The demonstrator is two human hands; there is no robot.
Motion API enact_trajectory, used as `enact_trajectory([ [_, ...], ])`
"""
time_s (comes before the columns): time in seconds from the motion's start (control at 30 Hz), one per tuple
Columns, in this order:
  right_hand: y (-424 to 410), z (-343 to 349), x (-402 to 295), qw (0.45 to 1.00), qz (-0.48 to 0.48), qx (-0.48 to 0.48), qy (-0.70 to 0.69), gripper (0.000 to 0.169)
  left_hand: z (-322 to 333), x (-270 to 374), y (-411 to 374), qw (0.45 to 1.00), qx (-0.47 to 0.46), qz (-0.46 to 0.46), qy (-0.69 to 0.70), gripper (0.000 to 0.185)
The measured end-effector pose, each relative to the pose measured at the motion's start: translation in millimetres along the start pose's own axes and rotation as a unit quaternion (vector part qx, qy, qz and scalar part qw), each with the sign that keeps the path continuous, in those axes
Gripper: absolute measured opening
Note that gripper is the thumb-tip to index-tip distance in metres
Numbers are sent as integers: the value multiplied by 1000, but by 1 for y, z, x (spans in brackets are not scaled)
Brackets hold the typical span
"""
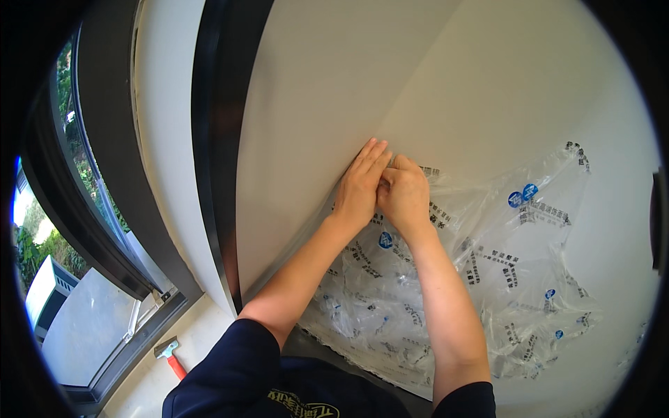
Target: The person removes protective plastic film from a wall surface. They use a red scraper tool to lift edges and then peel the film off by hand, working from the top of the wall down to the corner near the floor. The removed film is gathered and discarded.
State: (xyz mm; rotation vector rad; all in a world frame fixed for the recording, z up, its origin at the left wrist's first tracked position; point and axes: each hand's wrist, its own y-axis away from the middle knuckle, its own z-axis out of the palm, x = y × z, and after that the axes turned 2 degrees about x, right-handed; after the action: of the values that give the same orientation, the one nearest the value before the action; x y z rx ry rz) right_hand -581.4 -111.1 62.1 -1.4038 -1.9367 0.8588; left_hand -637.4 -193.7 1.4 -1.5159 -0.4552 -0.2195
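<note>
A clear plastic protective film (502,282), crumpled and printed with dark writing and blue round marks, hangs loose over a pale smooth panel (334,104). My right hand (406,190) is closed in a fist on a bunched part of this film near its upper edge. Beside it, touching, my left hand (360,183) lies flat against the panel with its fingers stretched upward. Nothing shows in the left hand. What lies under both palms is hidden.
A scraper with a red handle (172,358) lies on the window sill (151,386) at lower left. An open window with a dark frame (115,146) stands at the left. A black strip (217,157) runs along the panel's left edge, and a dark fitting (656,222) sits far right.
</note>
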Motion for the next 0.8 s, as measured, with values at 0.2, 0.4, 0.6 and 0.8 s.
enact_trajectory([
  [0.2, 16, -9, -8, 998, 31, -47, 13, 5, 10, -15, 20, 999, 35, 31, 12, 23],
  [0.4, 22, -15, -13, 994, 31, -82, 59, 21, -1, -13, 32, 999, -30, -1, 45, 21],
  [0.6, 25, -12, -24, 957, 31, -150, 245, 22, -7, 2, 42, 998, -56, -16, 28, 13],
  [0.8, 38, -14, -25, 944, 18, -172, 280, 13, -15, 13, 57, 998, -60, 5, -17, 8],
])
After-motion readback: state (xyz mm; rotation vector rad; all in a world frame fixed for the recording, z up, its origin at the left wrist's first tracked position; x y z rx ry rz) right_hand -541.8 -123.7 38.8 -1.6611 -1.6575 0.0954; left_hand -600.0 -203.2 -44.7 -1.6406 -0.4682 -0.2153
